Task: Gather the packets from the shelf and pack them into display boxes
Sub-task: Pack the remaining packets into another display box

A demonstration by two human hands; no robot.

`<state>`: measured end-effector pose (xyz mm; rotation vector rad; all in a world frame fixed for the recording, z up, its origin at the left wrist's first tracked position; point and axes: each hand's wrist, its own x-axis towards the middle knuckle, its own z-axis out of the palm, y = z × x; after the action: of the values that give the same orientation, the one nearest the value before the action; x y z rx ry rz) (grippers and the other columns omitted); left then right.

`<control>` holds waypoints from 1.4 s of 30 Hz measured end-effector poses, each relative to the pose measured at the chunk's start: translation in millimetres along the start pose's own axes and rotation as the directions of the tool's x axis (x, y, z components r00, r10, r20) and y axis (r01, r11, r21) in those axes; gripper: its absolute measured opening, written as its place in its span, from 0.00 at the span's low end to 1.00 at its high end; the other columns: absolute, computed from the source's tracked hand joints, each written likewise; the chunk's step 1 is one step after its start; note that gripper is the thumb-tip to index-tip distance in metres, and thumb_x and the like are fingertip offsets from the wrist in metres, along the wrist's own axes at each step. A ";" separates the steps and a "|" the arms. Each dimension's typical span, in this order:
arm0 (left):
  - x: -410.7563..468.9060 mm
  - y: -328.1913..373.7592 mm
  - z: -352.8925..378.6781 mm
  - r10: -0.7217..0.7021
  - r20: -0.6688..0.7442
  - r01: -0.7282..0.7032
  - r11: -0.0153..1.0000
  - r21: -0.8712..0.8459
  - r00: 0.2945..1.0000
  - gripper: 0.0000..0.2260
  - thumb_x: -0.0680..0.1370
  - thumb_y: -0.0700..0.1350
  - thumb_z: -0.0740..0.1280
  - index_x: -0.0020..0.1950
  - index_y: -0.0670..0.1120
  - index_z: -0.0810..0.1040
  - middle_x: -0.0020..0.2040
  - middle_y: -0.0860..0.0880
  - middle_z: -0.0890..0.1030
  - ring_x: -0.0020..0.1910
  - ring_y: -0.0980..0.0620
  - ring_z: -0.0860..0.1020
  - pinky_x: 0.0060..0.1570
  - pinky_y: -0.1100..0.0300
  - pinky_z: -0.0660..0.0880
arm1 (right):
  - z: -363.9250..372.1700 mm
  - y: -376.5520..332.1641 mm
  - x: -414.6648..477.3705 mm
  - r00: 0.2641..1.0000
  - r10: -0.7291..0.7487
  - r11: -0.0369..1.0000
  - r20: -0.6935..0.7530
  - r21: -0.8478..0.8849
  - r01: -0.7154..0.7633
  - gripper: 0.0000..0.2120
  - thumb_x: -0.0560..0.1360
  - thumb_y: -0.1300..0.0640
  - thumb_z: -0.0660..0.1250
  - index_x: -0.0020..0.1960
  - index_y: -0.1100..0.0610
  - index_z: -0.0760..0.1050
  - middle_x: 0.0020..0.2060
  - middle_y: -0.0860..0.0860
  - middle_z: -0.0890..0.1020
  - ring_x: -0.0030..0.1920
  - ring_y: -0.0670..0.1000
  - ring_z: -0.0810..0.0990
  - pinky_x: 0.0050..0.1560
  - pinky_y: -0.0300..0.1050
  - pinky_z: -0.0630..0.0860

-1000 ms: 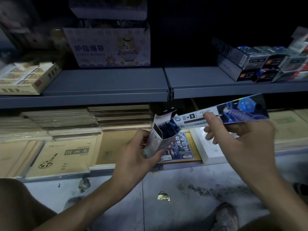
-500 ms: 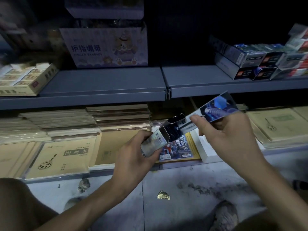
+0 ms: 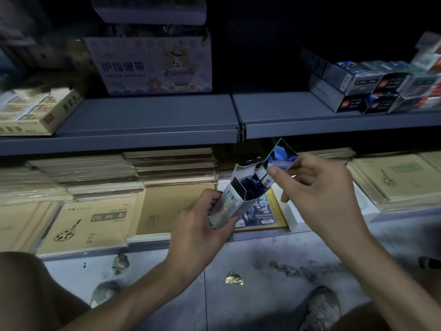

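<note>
Holding one small display box (image 3: pixel 230 199) by its lower part, the left hand (image 3: pixel 200 225) has its fingers and thumb curled round it, and the open top of the box is tilted up and to the right. The right hand (image 3: pixel 322 187) pinches one long packet (image 3: pixel 282 157) between thumb and forefinger, close to its blue printed end; its other fingers are loosely bent and touch nothing. The lower end of this packet goes down into the open mouth of the box, where some dark packets already stand, but I cannot count them. Both hands are in front of the lower shelf, above a colourful booklet (image 3: pixel 261 215) that lies there. On this lower shelf lie many tan notebooks (image 3: pixel 95 223) in flat piles, left and right. The upper shelf (image 3: pixel 148 118) is grey metal, made of two boards that meet at a joint in the middle. It carries one pale carton (image 3: pixel 152 65) with a cartoon bear, one low tan tray of small packs (image 3: pixel 35 111) at the far left, and a pile of several similar display boxes (image 3: pixel 372 89) at the far right. The room is dim. Below, the floor (image 3: pixel 262 302) is pale and stained, with one crumpled gold scrap (image 3: pixel 233 278) on it and one shoe (image 3: pixel 322 306) near the lower edge.
</note>
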<state>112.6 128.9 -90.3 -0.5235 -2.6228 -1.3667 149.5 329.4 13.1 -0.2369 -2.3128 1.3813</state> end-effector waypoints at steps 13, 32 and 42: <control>-6.7 -0.4 4.5 -0.024 -0.023 0.025 0.999 0.038 0.999 0.20 0.73 0.57 0.76 0.62 0.57 0.76 0.57 0.59 0.84 0.54 0.60 0.82 0.49 0.54 0.83 | 21.1 17.2 -4.4 0.991 -0.112 0.903 0.068 -0.410 0.130 0.23 0.75 0.53 0.75 0.29 0.47 0.65 0.31 0.46 0.70 0.32 0.44 0.73 0.34 0.33 0.66; -3.6 -1.0 -1.5 0.022 -0.100 -0.014 0.997 0.080 0.995 0.19 0.74 0.55 0.77 0.60 0.55 0.74 0.53 0.57 0.84 0.49 0.54 0.83 0.43 0.47 0.83 | 15.4 11.4 -6.0 0.998 0.033 0.975 0.047 -0.220 -0.022 0.18 0.75 0.54 0.77 0.29 0.50 0.75 0.30 0.50 0.79 0.32 0.49 0.78 0.35 0.48 0.72; -3.3 -0.7 -3.4 0.055 -0.117 -0.043 0.993 0.107 0.992 0.19 0.75 0.53 0.77 0.61 0.55 0.74 0.51 0.56 0.85 0.46 0.54 0.83 0.38 0.49 0.82 | 25.6 12.8 -16.3 0.989 0.037 0.959 0.140 -0.283 0.004 0.07 0.77 0.54 0.71 0.45 0.54 0.88 0.55 0.42 0.77 0.49 0.43 0.78 0.47 0.45 0.75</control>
<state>115.4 125.0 -89.8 -0.4729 -2.5508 -1.1994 151.6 309.5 -13.0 -0.2496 -2.6336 1.1022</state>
